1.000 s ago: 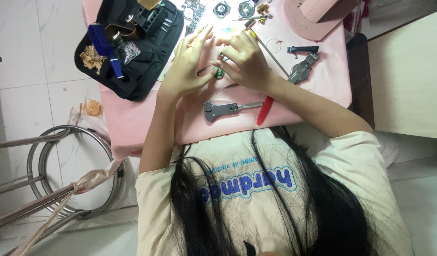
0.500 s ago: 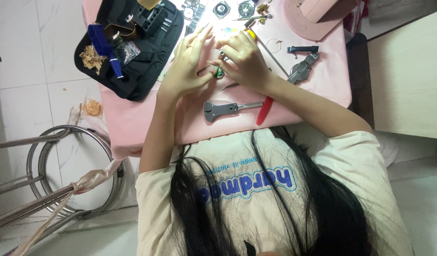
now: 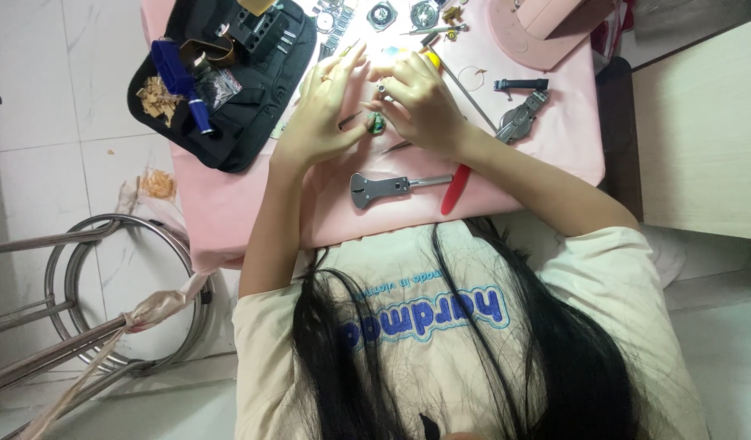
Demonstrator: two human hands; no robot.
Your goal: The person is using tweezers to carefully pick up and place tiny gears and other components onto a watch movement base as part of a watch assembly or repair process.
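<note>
Both my hands meet over the pink cloth-covered table [image 3: 229,204]. A small green round piece [image 3: 377,124], perhaps a watch, sits pinched between them. My left hand [image 3: 322,118] steadies it with the thumb while its fingers stretch upward. My right hand [image 3: 424,102] is curled over the piece from the right; a small metal part [image 3: 381,86] shows at its fingertips. Whether it is a tool I cannot tell. A grey wrench-like opener with a red handle [image 3: 400,186] lies just below my hands.
A black tool pouch [image 3: 253,98] with a blue tool [image 3: 180,81] lies at the left. Watch faces [image 3: 424,15] and small parts lie at the top, grey pliers [image 3: 522,118] at the right. A pink object [image 3: 546,33] stands top right, a metal stool [image 3: 106,310] at the lower left, a wooden cabinet [image 3: 701,130] at the right.
</note>
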